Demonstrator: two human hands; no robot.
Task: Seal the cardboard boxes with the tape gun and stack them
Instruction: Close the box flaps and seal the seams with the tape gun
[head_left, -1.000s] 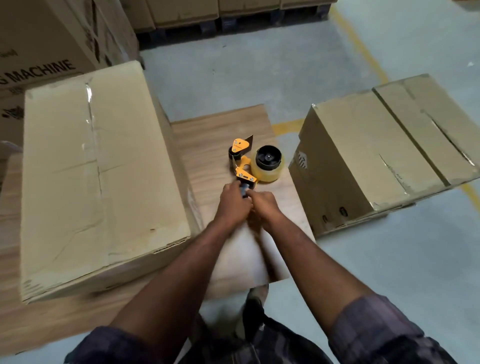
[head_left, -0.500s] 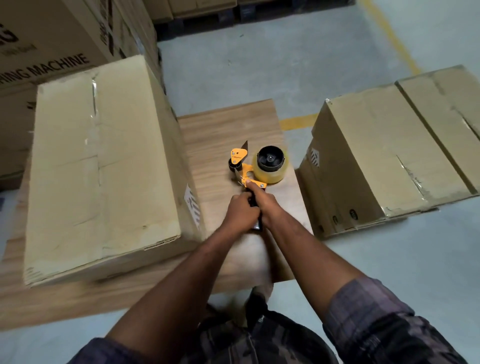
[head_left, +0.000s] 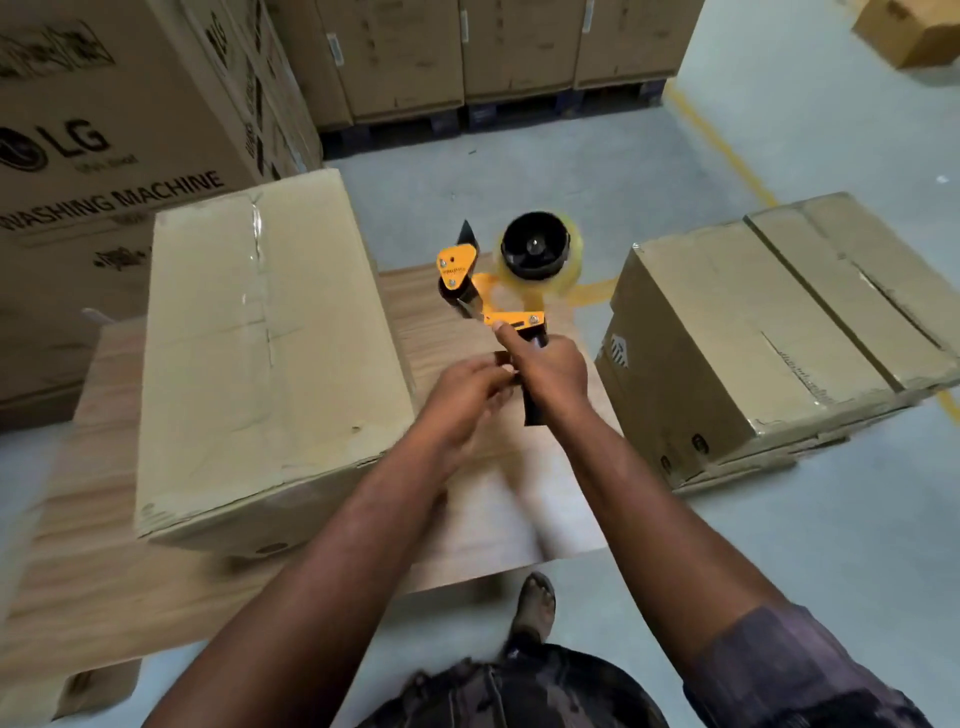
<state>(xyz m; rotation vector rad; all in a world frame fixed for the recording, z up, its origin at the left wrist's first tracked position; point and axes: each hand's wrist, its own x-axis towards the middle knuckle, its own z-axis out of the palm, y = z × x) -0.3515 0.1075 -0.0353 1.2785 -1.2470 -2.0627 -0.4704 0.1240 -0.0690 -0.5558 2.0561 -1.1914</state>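
Warehouse bay. Grey concrete floor (head_left: 571, 182) is running back to a row of cartons on pallets (head_left: 467, 52), with a yellow line (head_left: 722, 145) painted along its right side. Tall washing-machine cartons (head_left: 104, 145) are standing at far left. A low wooden worktop (head_left: 104, 571) is lying in front of me, my sandalled foot (head_left: 537, 597) showing just off its near edge.

Taped box (head_left: 260, 353) is sitting on the worktop's left half, clear tape shining along its top seam. Second box (head_left: 769, 332) is sitting off the worktop's right edge, down on the floor, a dark seam running across its top.

I am holding the tape gun (head_left: 498, 296) up in the air above the worktop, between the two boxes and touching neither. My right grip (head_left: 550, 369) is wrapping the black handle, fingers curled tight round it, thumb stretching up onto the orange frame. The tape roll (head_left: 540, 254) is sitting at the gun's upper right, slightly blurred. The black blade end is pointing up and left, toward the taped box.

My left grip (head_left: 462, 395) is sitting just left of the right one, fingertips meeting it at the handle. Blur is smearing those fingers. I cannot tell whether they are pinching anything or only resting there.
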